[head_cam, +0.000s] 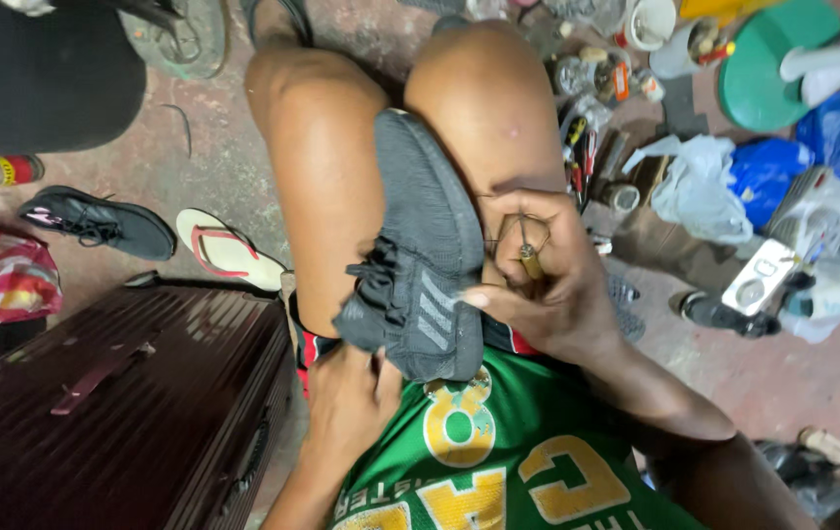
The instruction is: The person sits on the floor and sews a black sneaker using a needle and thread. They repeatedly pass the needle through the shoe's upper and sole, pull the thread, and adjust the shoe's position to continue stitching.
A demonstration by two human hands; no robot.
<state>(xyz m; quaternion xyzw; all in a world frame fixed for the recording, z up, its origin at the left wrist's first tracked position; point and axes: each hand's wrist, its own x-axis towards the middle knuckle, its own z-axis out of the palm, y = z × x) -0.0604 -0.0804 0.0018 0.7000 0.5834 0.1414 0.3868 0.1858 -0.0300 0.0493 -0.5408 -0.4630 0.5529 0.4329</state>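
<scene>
A dark grey knit sneaker [422, 245] with black laces lies between my knees, toe pointing away from me. My left hand [349, 393] holds its heel end from below, against my green jersey. My right hand [538, 280] presses on the shoe's right side with the thumb near the striped panel. That hand's fingers pinch a small brass-tipped awl [530, 257] with a thin thread looped around it.
A dark maroon suitcase [115, 402] lies at lower left. A black sneaker [96, 224] and a white flip-flop [228, 250] rest on the concrete floor. Tools, tins, plastic bags [704, 186] and a green stool [768, 64] crowd the right side.
</scene>
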